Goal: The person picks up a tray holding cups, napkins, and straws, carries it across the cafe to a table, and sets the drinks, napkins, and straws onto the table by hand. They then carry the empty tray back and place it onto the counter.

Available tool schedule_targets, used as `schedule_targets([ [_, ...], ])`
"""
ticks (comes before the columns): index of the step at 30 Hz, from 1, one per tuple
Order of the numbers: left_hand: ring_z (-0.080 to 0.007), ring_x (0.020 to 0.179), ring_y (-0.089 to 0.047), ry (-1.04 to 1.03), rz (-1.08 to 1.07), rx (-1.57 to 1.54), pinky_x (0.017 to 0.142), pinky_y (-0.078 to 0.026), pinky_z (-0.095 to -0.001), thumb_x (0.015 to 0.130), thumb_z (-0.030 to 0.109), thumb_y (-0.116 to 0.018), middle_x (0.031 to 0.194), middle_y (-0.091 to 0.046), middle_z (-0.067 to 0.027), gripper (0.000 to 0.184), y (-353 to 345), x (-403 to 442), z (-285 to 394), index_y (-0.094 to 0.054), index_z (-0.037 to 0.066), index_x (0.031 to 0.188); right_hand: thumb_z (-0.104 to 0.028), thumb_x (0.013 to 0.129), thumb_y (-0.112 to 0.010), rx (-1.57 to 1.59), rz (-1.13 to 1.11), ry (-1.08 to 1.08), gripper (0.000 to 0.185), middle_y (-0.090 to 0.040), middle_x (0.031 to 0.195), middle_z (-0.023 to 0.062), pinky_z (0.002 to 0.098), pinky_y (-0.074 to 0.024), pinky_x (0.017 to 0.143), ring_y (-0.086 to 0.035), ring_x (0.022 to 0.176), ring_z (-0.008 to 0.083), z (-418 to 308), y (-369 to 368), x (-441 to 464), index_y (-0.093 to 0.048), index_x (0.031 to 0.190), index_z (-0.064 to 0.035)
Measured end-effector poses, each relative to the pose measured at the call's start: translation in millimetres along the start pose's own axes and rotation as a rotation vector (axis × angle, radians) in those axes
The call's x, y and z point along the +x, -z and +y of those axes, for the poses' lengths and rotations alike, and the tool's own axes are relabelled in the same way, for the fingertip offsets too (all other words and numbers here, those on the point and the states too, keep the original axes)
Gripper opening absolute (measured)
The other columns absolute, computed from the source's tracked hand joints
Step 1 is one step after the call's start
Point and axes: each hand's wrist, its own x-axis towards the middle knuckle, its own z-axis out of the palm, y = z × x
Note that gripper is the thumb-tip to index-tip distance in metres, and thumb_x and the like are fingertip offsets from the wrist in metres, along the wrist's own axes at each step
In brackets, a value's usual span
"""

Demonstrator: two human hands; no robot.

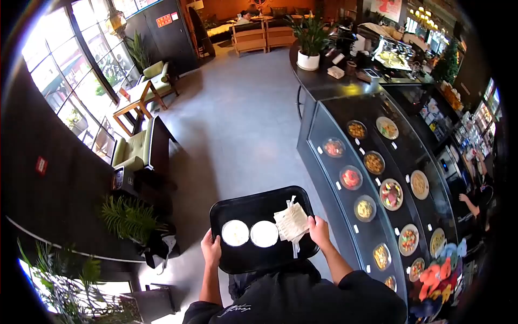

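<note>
Floor [245, 124]: open ahead, display case [359, 200] edging right. Your left grip [211, 247] and right grip [319, 231]: clamped on tray [253, 202] edges.

The tray [251, 205] is plain black, the two lids [235, 233] white (napkins [292, 222] more cream).

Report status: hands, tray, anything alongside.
Left hand and right hand gripping black tray at its sides. Two round white containers and napkins aboard. Display case to the right, potted plant to the left.
</note>
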Motion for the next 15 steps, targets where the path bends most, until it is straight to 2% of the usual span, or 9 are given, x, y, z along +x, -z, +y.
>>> schedule_targets([
  [5, -0.0175, 0.11, -0.065, -0.033, 0.04, -0.066, 0.1, -0.048, -0.0299, 0.092, -0.01, -0.056, 0.122, -0.069, -0.0111, 0.041, -22.9, 178.3, 8.7, -0.058, -0.008, 0.133, -0.034, 0.099, -0.059, -0.03, -0.009, 0.045, 0.04, -0.065, 0.08, 0.029, 0.0595, -0.0466, 0.067, -0.062, 0.08, 0.0524, -62.7, -63.2, 175.2, -0.058, 0.079, 0.0009],
  [11, -0.0174, 0.109, -0.066, -0.036, 0.062, 0.015, 0.098, -0.049, -0.0294, 0.092, -0.009, -0.058, 0.12, -0.07, -0.0116, 0.042, -58.0, 398.6, 29.6, -0.058, -0.008, 0.134, -0.033, 0.099, -0.059, 0.03, 0.023, 0.088, 0.04, -0.063, 0.077, 0.0282, 0.0565, -0.0455, 0.063, -0.06, 0.076, 0.0523, -124.7, -146.8, 367.6, -0.057, 0.079, 0.0011],
  [15, -0.0165, 0.108, -0.066, -0.034, -0.068, -0.03, 0.096, -0.05, -0.0292, 0.094, -0.009, -0.057, 0.12, -0.07, -0.011, 0.042, -89.6, 558.5, 35.7, -0.056, -0.008, 0.136, -0.033, 0.1, -0.058, -0.026, 0.088, 0.06, 0.041, -0.062, 0.075, 0.0271, 0.0554, -0.045, 0.062, -0.061, 0.074, 0.0511, -158.5, -181.7, 485.9, -0.056, 0.077, 0.0014],
])
